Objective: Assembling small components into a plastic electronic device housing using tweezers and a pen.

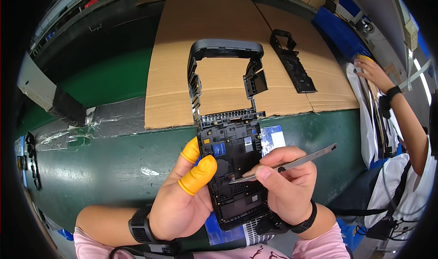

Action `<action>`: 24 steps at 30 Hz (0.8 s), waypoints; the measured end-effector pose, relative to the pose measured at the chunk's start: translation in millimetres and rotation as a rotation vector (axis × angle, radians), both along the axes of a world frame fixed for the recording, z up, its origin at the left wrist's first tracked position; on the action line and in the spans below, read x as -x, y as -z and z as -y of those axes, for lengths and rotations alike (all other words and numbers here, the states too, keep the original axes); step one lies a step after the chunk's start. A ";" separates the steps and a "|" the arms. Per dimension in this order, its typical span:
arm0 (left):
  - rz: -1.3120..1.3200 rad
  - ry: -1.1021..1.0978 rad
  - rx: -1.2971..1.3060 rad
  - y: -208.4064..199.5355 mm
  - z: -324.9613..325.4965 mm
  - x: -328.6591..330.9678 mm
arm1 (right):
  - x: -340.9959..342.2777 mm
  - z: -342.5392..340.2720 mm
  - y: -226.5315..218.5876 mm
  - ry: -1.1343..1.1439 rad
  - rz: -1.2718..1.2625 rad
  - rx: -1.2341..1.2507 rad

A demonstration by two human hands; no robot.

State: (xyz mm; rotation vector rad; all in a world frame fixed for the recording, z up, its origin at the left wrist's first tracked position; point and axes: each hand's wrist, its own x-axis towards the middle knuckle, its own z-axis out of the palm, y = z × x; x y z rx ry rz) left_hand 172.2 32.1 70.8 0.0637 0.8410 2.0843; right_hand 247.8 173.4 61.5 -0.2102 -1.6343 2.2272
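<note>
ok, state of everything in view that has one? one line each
left grip: holding the black plastic housing
right grip: pinching the metal tweezers
black plastic housing: in hand, ribbed interior exposed
metal tweezers: tips over the housing's interior; contact unclear
yellow finger cots: worn on left thumb and one left finger
second black housing: lying on cardboard, unheld
cardboard sheet: laid flat, creased

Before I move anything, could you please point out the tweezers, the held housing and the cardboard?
Tweezers [306, 158]: head view, on the metal shank toward the upper-right end.
Held housing [236, 153]: head view, on the black panel below the open frame.
Cardboard [169, 85]: head view, on its bare left part.
</note>
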 end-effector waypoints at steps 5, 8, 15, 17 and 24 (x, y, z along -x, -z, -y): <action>0.003 -0.016 -0.078 7.7 3.2 -1.2 | 1.4 3.1 3.0 0.030 -0.019 -0.014; -0.125 -0.040 0.005 13.9 2.8 -0.7 | 1.8 3.2 2.9 0.034 0.022 -0.085; -0.503 -0.204 0.232 13.9 -1.0 48.4 | 11.9 -25.2 -0.5 0.152 -0.137 0.133; -0.504 -0.403 0.268 18.3 3.4 107.8 | 12.0 -37.8 -0.4 0.149 -0.177 0.181; -0.911 -0.670 1.192 49.4 110.1 262.5 | 4.3 -30.7 -13.4 0.109 -0.142 0.321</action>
